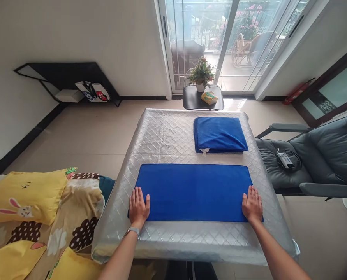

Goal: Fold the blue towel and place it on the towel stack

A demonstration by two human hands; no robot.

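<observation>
A blue towel lies flat in a long rectangle across the near part of the table, which has a silvery quilted cover. My left hand rests palm down on the towel's left end, fingers stretched out. On the right end lies my right hand, also flat with the fingers extended. Neither hand grips anything. Farther back on the table, to the right, sits a folded stack of blue cloth with a white tag at its front edge.
Beyond the table, a black chair holds a potted plant and a yellow tissue pack. A grey armchair with a power strip stands right. A sofa with yellow pillows is at left.
</observation>
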